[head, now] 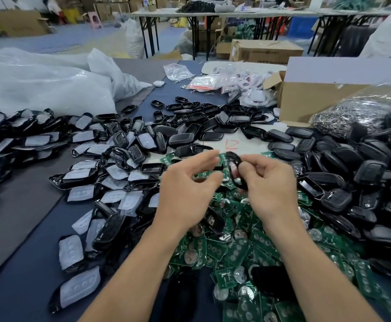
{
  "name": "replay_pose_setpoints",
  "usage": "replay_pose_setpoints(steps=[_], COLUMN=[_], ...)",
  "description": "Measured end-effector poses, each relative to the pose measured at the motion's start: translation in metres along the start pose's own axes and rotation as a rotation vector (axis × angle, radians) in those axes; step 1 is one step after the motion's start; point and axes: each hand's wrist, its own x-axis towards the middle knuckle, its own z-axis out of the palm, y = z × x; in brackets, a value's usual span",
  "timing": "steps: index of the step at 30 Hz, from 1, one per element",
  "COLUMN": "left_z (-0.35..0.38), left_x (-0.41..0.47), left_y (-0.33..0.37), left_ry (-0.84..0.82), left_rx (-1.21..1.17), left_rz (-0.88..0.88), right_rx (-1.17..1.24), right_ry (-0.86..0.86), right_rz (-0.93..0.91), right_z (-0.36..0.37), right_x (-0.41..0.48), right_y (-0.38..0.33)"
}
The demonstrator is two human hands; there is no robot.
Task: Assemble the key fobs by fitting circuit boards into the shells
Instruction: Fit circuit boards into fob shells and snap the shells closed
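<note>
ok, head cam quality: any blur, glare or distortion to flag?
Head view: wide-angle bend at the edges; far folding tables soft; left hand, right hand and the black shell it pinches fairly sharp; white glare on plastic bags; shell pile at right crushed to black.

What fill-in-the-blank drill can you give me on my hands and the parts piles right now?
The hand pinching the black plastic key fob shell is the ____ one.
The heaped flat circuit boards below it are ____.
The shells lined with white rubber pads lie to the ____ of that hand.
Missing: right; green; left.
</note>
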Motion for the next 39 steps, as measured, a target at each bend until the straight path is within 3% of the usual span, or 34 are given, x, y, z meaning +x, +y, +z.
replay_pose_setpoints(steps=[2, 7, 10, 13, 16, 18, 26, 30, 33, 36, 39], left_z=[0.004, 0.0, -0.001, -0.005, -0.012, -0.015, -0.019, -0.015, -0.008, 0.0, 0.0], left_x=[-0.003, -0.007, -0.007, -0.001, 0.007, 0.011, 0.013, 0.031, 0.062, 0.086, 0.098], left_y=[0.003, 0.003, 0.003, 0.001, -0.002, -0.006, -0.015, -0.006, 0.008, 0.001, -0.015], left_ry=[-0.117, -0.19, -0.084, 0.077, 0.24, 0.334, 0.364, 0.246, -0.032, -0.164, -0.026], left_rx=[-0.104, -0.243, -0.211, -0.159, -0.171, -0.126, 0.273, -0.122, -0.583, -0.357, 0.066], left_rz=[0.01, -0.008, -0.02, -0.077, -0.116, -0.149, -0.19, -0.371, -0.404, -0.343, -0.209], right_rx=[0.145, 0.2, 0.034, -0.278, -0.679, -0.815, -0.659, -0.634, -0.628, -0.634, -0.651], right_ry=[-0.056, -0.195, -0.069, 0.065, -0.145, -0.254, -0.195, -0.173, -0.2, -0.198, -0.157], right_rz=[0.075, 0.096, 0.032, -0.041, -0.017, -0.057, 0.039, 0.038, 0.069, 0.072, 0.008], right_z=[0.001, 0.0, -0.002, -0.013, -0.018, -0.015, -0.016, -0.017, -0.015, -0.015, -0.015], right_x=[-0.01, -0.015, -0.013, -0.005, -0.002, -0.001, -0.006, -0.004, -0.001, -0.002, -0.004], right_y=[0.002, 0.004, 0.003, 0.01, 0.015, 0.016, 0.014, 0.013, 0.015, 0.016, 0.015])
